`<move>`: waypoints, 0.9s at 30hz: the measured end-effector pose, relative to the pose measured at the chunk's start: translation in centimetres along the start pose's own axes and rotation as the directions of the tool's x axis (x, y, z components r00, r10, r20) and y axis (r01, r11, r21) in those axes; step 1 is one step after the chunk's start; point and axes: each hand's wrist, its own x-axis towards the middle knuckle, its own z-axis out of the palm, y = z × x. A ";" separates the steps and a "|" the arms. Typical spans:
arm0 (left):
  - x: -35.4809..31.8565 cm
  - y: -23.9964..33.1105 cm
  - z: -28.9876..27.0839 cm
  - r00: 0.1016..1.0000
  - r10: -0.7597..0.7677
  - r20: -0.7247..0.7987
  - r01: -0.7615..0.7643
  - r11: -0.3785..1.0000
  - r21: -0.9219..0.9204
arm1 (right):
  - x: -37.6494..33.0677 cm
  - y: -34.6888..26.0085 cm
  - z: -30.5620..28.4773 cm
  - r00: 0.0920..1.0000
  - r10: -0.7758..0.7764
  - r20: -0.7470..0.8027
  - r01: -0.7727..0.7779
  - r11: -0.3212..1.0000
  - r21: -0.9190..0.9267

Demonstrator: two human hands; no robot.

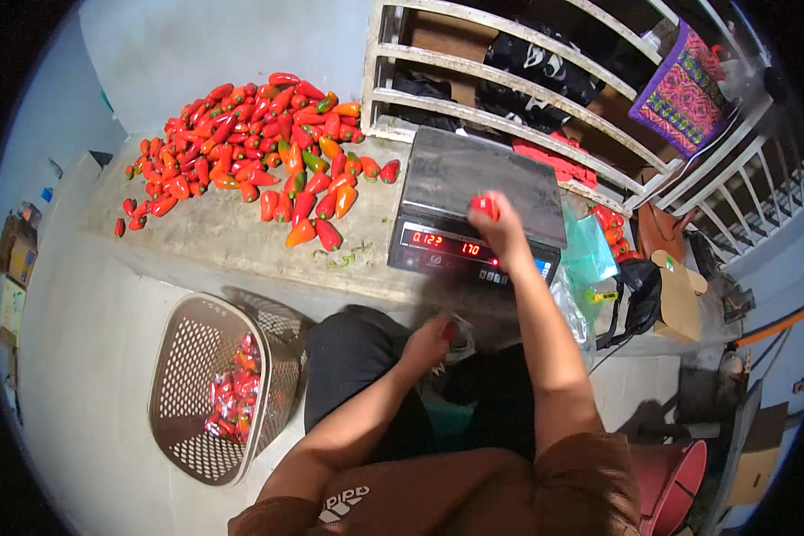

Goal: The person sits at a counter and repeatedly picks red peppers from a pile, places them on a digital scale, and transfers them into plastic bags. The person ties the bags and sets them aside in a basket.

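My right hand (503, 234) is closed around a small red object (483, 207) with a pale mark, just over the front part of the digital scale's dark plate (460, 174). What exactly the object is, I cannot make out. Red digits glow on the scale's front panel (447, 248). Lower down, between my knees, my left hand (426, 347) is closed on a clear plastic bag (460, 339), with a bit of red showing at the fingers. A big heap of red, orange and some green peppers (250, 143) lies on the concrete ledge (232, 237) left of the scale.
On the floor at left stands a brown perforated basket (196, 313) holding several bagged peppers (234, 393). Right of the scale are green plastic bags (590, 246), a black bag (634, 290) and a cardboard box (677, 299). A white railing (509, 71) rises behind; a pink bucket (674, 482) sits lower right.
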 end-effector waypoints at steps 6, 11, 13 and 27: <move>-1.0 2.7 -1.1 0.975 -0.178 0.132 0.184 0.983 -0.031 | -15.7 5.7 5.2 0.869 0.152 0.471 -0.489 0.116 0.865; -1.6 2.0 -1.6 0.959 -0.239 0.153 0.268 0.940 -0.211 | -16.1 8.8 6.0 0.835 0.127 0.535 -0.548 0.100 0.831; -1.8 -0.1 -1.7 0.986 -0.151 0.067 0.161 0.973 -0.167 | -17.4 7.7 5.7 0.708 -0.010 0.706 -0.681 0.257 0.686; -6.0 3.4 -1.9 0.955 0.234 -0.184 -0.187 0.952 0.241 | -20.3 5.7 6.7 0.980 -0.028 0.196 0.063 0.983 -0.175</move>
